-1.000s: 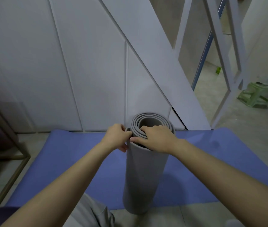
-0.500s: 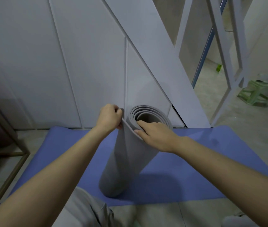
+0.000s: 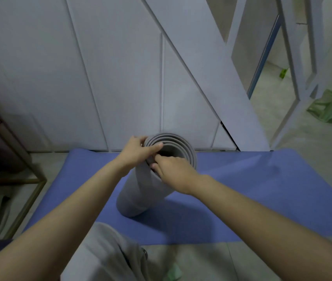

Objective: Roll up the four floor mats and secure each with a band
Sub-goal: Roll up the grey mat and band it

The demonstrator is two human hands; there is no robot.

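A grey rolled mat (image 3: 140, 191) stands on end, tilted toward me, its lower end resting on a blue mat (image 3: 262, 191) spread flat on the floor. The spiral of its top end faces the camera. My left hand (image 3: 135, 153) grips the roll's upper left rim, thumb lying across the layers. My right hand (image 3: 173, 171) holds the near edge of the top, fingers curled over the inner layers. No band is visible in either hand.
White wall panels (image 3: 100, 78) and a slanted white beam (image 3: 211, 78) rise right behind the mats. A metal-framed stand (image 3: 23, 169) sits at the left. A green plastic stool (image 3: 331, 108) stands at the far right. My grey-trousered knee (image 3: 104, 254) is in the foreground.
The roll has tipped from upright to leaning toward me with its base shifted left. My left hand moved from the loose outer flap onto the top rim; my right hand slid to the near edge.
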